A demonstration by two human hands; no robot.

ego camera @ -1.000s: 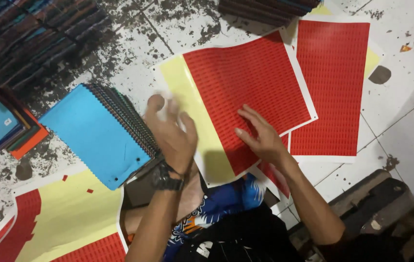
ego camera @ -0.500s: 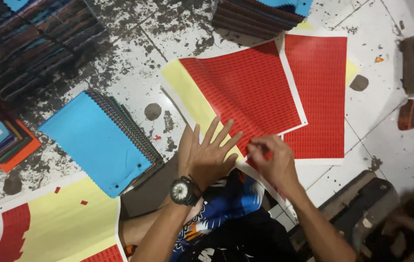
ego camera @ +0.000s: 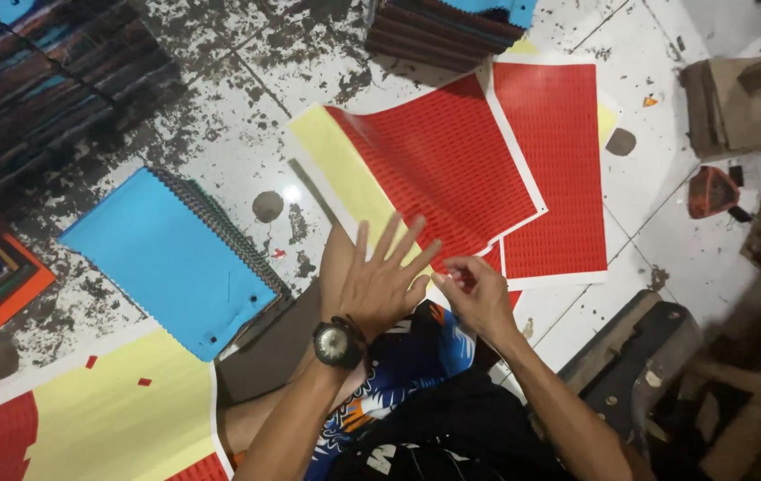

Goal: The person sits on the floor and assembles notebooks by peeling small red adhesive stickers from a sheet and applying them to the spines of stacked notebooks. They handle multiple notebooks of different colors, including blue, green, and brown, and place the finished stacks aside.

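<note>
I see my left hand [ego camera: 379, 287] spread flat with all fingers splayed, back up, a dark wristwatch [ego camera: 339, 343] on the wrist; its grip is open and holds nothing. My right hand [ego camera: 478, 294] sits just beside it, thumb and forefinger pinched near the left fingertips. Whether a small sticker is caught in that pinch I cannot tell.

Half a second ago the two hands stood much the same, the left already fanned out. A full second ago the left was curled and blurred, and the right lay flat on the red sticker sheet [ego camera: 447, 165]; now it is lifted off it.

That sheet lies on the floor [ego camera: 220, 116] just ahead of my hands, partly peeled from its yellow backing [ego camera: 336, 169] and overlapping a second red sheet [ego camera: 554, 169]. To the left a blue spiral notebook [ego camera: 167, 258] tops its stack, as before. A mostly stripped yellow sheet [ego camera: 122, 419] lies near my left elbow.
</note>
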